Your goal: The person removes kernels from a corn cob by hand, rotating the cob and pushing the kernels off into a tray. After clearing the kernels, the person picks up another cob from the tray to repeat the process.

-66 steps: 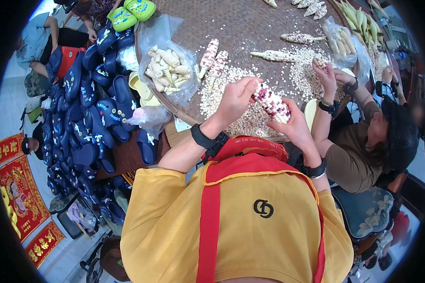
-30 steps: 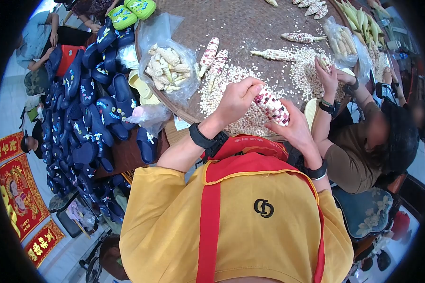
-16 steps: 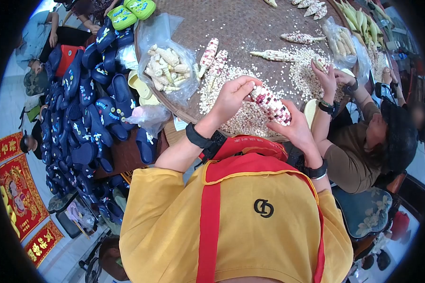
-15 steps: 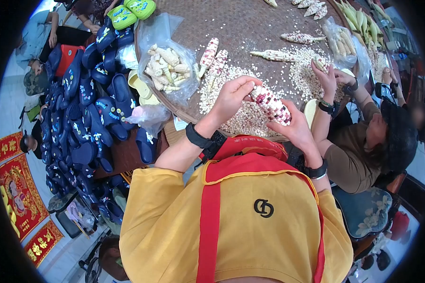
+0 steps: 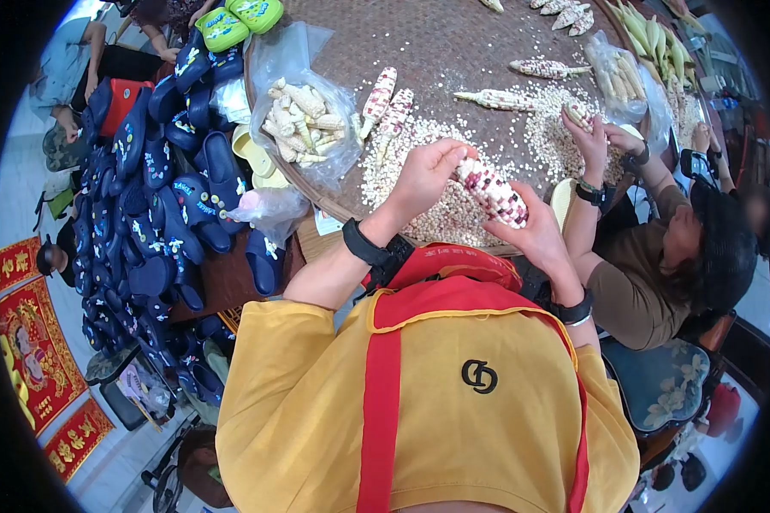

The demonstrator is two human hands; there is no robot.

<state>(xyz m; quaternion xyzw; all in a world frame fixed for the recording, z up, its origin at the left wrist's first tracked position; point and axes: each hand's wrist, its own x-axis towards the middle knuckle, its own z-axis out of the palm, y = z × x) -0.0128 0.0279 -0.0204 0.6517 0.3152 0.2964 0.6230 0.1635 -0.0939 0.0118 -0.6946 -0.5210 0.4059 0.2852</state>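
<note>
Looking down from the head camera, a person is holding a speckled corn cob (image 5: 492,192) at centre frame, its long axis slanting upper left to lower right. The left hand (image 5: 426,178) is curling closed over the upper-left end; the right hand (image 5: 535,232) is cupping the lower-right end, above loose kernels (image 5: 436,224) on a woven tray (image 5: 453,43).

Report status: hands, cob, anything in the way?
Left hand grips corn cob top; right hand cradles it. Cob above loose kernels on woven tray. Nothing between hands.
</note>
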